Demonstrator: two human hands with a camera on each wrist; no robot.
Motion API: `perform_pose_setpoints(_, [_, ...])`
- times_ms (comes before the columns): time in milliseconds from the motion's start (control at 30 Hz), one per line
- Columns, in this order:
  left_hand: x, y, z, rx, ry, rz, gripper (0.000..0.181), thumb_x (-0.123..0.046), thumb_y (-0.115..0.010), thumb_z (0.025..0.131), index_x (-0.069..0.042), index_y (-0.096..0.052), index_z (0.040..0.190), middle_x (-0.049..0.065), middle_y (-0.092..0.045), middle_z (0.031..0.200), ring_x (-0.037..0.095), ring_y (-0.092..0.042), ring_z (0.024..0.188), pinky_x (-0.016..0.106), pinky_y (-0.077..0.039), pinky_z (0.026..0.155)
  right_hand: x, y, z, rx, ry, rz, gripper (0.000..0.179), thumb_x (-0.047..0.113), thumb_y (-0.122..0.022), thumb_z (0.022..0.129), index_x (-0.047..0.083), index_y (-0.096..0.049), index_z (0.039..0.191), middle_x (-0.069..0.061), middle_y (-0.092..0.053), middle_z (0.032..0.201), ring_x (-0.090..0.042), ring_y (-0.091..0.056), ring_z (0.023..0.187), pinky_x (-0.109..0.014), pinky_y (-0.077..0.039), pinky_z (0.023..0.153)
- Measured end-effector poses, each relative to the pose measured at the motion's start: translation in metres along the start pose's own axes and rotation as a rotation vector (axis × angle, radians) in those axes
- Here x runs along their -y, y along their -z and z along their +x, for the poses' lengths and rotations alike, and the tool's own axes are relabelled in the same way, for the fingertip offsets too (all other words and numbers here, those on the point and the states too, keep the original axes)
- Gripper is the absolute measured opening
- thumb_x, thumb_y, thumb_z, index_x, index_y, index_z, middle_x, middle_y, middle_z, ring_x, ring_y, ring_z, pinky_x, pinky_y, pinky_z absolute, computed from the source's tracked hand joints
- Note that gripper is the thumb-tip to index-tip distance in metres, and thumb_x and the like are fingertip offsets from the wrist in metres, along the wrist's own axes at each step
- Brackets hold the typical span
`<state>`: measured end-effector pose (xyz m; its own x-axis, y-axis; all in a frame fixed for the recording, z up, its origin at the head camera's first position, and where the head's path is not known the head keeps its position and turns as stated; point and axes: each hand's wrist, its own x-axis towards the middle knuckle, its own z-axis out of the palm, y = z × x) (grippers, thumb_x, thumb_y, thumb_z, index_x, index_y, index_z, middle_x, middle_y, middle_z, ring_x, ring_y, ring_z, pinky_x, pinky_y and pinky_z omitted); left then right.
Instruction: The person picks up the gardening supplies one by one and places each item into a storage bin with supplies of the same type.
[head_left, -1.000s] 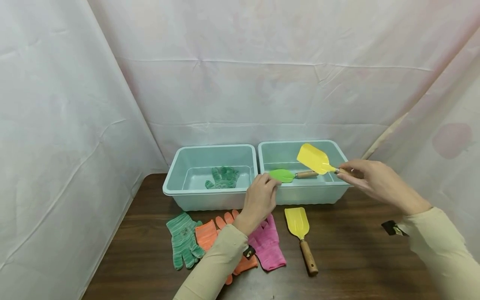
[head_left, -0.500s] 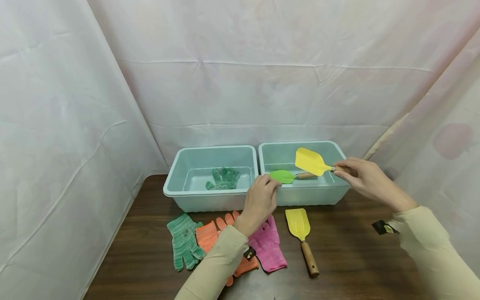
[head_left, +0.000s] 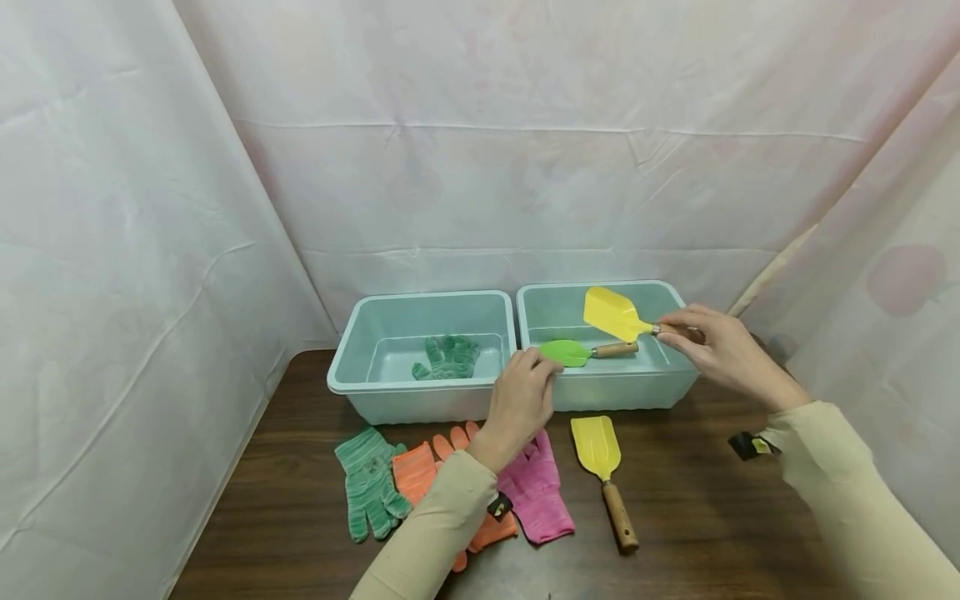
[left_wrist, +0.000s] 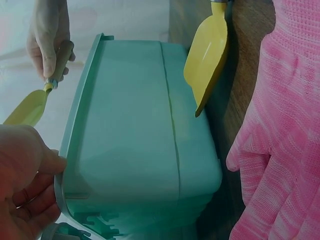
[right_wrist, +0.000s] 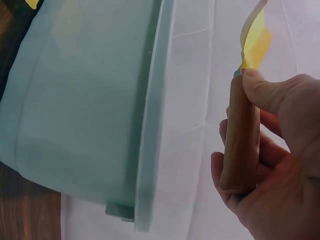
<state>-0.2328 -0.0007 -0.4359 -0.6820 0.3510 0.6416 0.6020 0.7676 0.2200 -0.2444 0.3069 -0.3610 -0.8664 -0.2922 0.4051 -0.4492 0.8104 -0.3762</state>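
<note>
My right hand [head_left: 716,346] grips the brown wooden handle [right_wrist: 241,135] of a yellow hand trowel [head_left: 611,312], its blade over the right-hand pale teal plastic bin [head_left: 615,390]. Near that bin's front left corner, my left hand [head_left: 521,400] holds the rim, thumb outside in the left wrist view. Inside the bin a green hand trowel [head_left: 566,353] with a wooden handle lies close behind the left fingertips. A second yellow trowel [head_left: 597,450] rests on the table in front, blade toward the bin.
A matching bin [head_left: 420,400] on the left holds a green glove [head_left: 447,357]. Before it on the dark wooden table [head_left: 705,533] lie a green glove [head_left: 369,483], orange gloves [head_left: 414,472] and a pink glove [head_left: 536,492]. White cloth [head_left: 450,183] hangs behind and at both sides.
My right hand has moved left with the yellow trowel, bringing it further over the right-hand bin. The left hand stays at the rim.
</note>
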Motion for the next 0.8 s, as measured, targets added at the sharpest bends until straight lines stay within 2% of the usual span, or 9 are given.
perform_pose_setpoints(200, [0.0,-0.001,0.0,-0.008,-0.003,0.0,0.019,-0.011,-0.059,0.097,-0.019,-0.076,0.101,-0.004,-0.062,0.093,0.012,-0.058,0.086,0.022,-0.051,0.069,-0.006,-0.007,0.005,0.014,0.0,0.022,0.023,0.03,-0.065,0.097,0.02,-0.073,0.116,0.005,-0.066,0.101,-0.006,-0.051,0.077,-0.023,-0.044,0.065])
perform_pose_setpoints(367, [0.0,-0.002,0.0,0.0,-0.002,0.006,0.019,-0.011,-0.059,0.097,-0.019,-0.075,0.102,-0.004,-0.062,0.094,0.012,-0.058,0.088,0.022,-0.051,0.071,-0.008,-0.013,0.01,0.037,-0.027,0.022,0.025,0.032,-0.066,0.096,0.021,-0.072,0.118,0.006,-0.068,0.105,-0.004,-0.056,0.09,-0.023,-0.05,0.075])
perform_pose_setpoints(533, [-0.001,-0.001,0.0,0.0,-0.005,0.004,0.018,-0.011,-0.059,0.097,-0.019,-0.075,0.102,-0.004,-0.061,0.093,0.012,-0.058,0.086,0.021,-0.051,0.07,-0.01,-0.019,0.013,0.065,-0.028,0.049,0.027,0.034,-0.064,0.097,0.02,-0.072,0.119,0.003,-0.068,0.107,-0.008,-0.058,0.092,-0.024,-0.052,0.077])
perform_pose_setpoints(800, [-0.001,0.0,0.0,-0.014,-0.005,-0.005,0.018,-0.011,-0.06,0.097,-0.018,-0.076,0.102,-0.004,-0.062,0.093,0.012,-0.058,0.087,0.022,-0.051,0.07,-0.013,-0.029,0.017,0.09,-0.058,0.069,0.028,0.039,-0.061,0.098,0.024,-0.07,0.12,0.005,-0.068,0.113,-0.009,-0.059,0.097,-0.032,-0.054,0.082])
